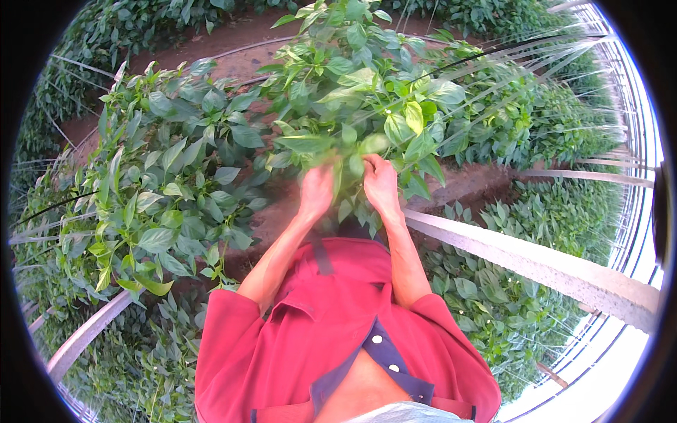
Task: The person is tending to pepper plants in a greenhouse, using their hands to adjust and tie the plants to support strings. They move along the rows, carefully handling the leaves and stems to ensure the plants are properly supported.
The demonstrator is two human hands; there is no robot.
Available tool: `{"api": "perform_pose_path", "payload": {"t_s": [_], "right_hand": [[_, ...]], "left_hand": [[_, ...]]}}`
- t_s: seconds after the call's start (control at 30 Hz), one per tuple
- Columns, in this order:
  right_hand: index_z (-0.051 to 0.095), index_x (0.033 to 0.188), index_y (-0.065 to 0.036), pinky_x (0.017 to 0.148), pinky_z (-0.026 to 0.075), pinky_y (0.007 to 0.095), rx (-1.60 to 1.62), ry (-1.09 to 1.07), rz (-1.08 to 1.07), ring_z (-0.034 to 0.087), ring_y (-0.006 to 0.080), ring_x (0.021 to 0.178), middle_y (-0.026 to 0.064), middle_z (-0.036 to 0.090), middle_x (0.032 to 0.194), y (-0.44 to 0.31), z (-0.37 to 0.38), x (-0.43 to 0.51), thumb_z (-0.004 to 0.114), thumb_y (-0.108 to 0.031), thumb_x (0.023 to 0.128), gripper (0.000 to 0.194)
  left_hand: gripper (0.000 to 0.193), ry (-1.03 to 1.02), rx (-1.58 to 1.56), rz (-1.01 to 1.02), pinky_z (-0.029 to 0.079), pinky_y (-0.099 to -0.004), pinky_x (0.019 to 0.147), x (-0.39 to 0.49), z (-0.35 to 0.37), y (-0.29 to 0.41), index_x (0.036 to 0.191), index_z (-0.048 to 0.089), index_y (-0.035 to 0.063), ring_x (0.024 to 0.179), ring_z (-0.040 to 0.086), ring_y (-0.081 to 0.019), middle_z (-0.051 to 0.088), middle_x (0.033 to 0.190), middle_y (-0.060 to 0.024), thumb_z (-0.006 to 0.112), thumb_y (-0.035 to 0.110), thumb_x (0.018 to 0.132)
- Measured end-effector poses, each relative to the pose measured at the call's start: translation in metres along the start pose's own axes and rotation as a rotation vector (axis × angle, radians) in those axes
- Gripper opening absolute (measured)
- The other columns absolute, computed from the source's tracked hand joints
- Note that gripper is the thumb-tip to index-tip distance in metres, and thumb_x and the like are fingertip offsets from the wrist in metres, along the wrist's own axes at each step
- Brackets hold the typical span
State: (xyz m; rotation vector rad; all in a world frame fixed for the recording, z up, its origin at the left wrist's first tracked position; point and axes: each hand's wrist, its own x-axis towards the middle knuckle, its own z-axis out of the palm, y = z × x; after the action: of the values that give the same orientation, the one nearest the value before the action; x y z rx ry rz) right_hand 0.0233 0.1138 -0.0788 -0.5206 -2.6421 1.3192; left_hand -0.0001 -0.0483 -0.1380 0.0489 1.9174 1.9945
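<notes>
Both of my hands are in among the shoots of a leafy pepper plant (365,79) in front of my body. My left hand (318,185), slightly blurred, has its fingertips at the blurred leaves and stems; whether it grips one cannot be told. Close to its right, my right hand (380,182) has its fingers curled at the same foliage, with the thumb and forefinger near each other. What lies between those fingertips is hidden by leaves and blur. Several green leaves hang between the two hands.
Dense pepper plants (174,174) stand on the left. A pale concrete post (529,259) slants off to the right, another post (90,336) to the lower left. Pale strings (492,90) and a dark line (502,48) run through the upper right. Bare soil (243,61) and a hose (248,47) lie beyond.
</notes>
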Motion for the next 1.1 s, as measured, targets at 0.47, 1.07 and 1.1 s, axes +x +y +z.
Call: {"api": "perform_pose_path", "payload": {"t_s": [0.47, 1.07, 1.1], "right_hand": [[0.067, 0.104, 0.003, 0.074, 0.052, 0.0429, 0.054, 0.093, 0.107, 0.071, 0.0363, 0.082, 0.0227, 0.071, 0.090, 0.004, -0.020, 0.003, 0.062, -0.012, 0.097, 0.018], [0.068, 0.108, 0.003, 0.073, 0.050, 0.0305, 0.437, 0.175, 0.152, 0.062, 0.0129, 0.079, 0.0055, 0.071, 0.095, 0.019, -0.011, 0.004, 0.068, -0.002, 0.090, 0.019], [0.067, 0.109, 0.002, 0.074, 0.050, 0.0309, 0.381, 0.169, 0.097, 0.062, 0.0133, 0.080, 0.0057, 0.070, 0.096, 0.019, -0.010, 0.003, 0.068, -0.001, 0.090, 0.020]], "left_hand": [[0.044, -0.189, -0.148, 0.161, 0.041, -0.0369, 0.110, 0.043, 0.052, -0.011, 0.143, 0.047, 0.0054, 0.122, 0.057, -0.0190, 0.063, 0.134, -0.0081, 0.060, 0.009, 0.101], [0.022, -0.311, -0.377, 0.271, 0.049, -0.0317, 0.088, 0.044, 0.052, -0.023, 0.118, 0.060, 0.0028, 0.097, 0.059, -0.0123, 0.063, 0.105, -0.0022, 0.056, 0.017, 0.103], [0.026, -0.333, -0.502, 0.305, 0.049, -0.0317, 0.090, 0.039, 0.054, -0.023, 0.122, 0.059, 0.0023, 0.099, 0.059, -0.0121, 0.063, 0.108, -0.0024, 0.055, 0.022, 0.105]]}}
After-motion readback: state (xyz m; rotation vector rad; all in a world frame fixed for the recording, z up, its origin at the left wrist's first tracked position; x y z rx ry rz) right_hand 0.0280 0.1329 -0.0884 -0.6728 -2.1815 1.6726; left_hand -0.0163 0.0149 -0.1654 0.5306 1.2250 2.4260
